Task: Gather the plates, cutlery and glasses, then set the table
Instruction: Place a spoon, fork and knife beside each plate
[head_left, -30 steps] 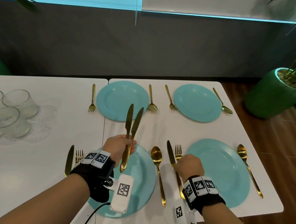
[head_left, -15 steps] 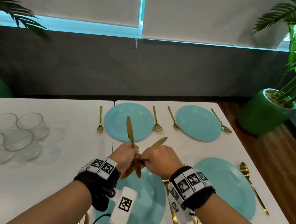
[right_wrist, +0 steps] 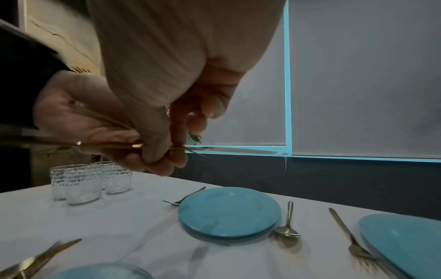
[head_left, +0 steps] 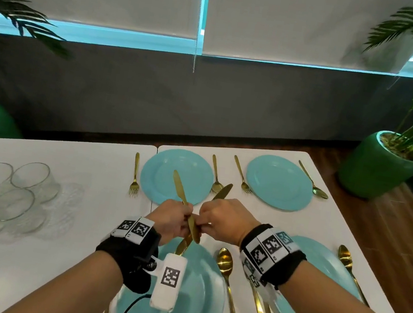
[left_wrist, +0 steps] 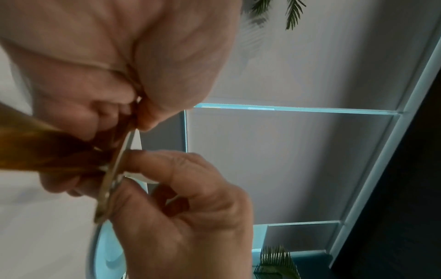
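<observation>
Two gold knives cross in the air above the near left teal plate (head_left: 188, 297). My left hand (head_left: 184, 218) grips one knife (head_left: 178, 187), its blade pointing up and left. My right hand (head_left: 205, 224) pinches the second knife (head_left: 222, 192), which leans up to the right with its handle hanging below both hands. The hands touch at the fingertips. In the right wrist view a blade (right_wrist: 233, 150) sticks out past the fingers. Three more teal plates lie at the far left (head_left: 169, 177), far right (head_left: 278, 182) and near right (head_left: 323, 267).
Several clear glasses (head_left: 7, 192) stand grouped on the left table. Gold forks (head_left: 135, 179) and spoons (head_left: 217, 175) lie beside the plates, with a spoon (head_left: 227, 268) between the near plates. A green potted palm (head_left: 380, 162) stands off the table's far right corner.
My right hand left the cutlery beside the near right plate and took hold of one of the two knives my left hand held upright. The knives now splay into a cross.
</observation>
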`<state>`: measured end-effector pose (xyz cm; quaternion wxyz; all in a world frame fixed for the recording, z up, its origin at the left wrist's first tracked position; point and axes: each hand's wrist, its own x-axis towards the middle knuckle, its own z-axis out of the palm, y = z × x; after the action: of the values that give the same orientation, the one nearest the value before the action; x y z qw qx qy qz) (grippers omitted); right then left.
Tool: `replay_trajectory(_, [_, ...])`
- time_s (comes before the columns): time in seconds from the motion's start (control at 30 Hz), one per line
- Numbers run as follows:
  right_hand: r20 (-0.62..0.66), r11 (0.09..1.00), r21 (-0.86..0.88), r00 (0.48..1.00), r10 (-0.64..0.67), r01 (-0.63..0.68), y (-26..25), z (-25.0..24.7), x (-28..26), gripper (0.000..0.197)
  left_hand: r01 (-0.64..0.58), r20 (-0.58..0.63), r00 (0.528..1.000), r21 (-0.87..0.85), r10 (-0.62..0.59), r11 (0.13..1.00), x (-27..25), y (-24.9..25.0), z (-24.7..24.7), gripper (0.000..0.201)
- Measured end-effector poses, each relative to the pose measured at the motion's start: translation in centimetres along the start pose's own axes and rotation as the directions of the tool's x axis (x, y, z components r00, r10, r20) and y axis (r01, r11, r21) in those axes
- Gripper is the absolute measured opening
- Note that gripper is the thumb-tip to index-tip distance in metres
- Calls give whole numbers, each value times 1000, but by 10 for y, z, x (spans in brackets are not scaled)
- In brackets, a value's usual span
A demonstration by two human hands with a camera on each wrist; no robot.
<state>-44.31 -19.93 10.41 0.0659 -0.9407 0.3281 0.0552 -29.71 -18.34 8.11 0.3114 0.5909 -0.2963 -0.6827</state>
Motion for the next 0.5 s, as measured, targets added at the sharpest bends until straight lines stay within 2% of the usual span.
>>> replay_trajectory(0.1, [-102,996,-33,991,-88,85,29,6,-2,8,16,23,1000,-61,-15,998,12,8,12,22])
replay_trajectory(0.23, [-138,995,-44,986,-92,87,61,17,2,13,19,10,1000,-66,-18,998,27,22,28,34])
replay_trajectory(0.3, [-38,995,-88,999,35,-38,77,17,2,16,-7,-58,998,-62,3,998,36,30,33,31])
replay_trajectory(0.37, [71,970,-81,969,236,-230,99,19,2,25,-49,-160,986,-51,40,997,44,39,31,22])
replay_trajectory(0.43, [128,884,25,878,460,-467,124,22,3,24,-90,-226,971,-40,79,995,53,47,26,24])
replay_trajectory(0.5, [155,786,108,791,592,-609,145,29,12,23,-103,-254,963,-22,94,994,62,52,19,30])
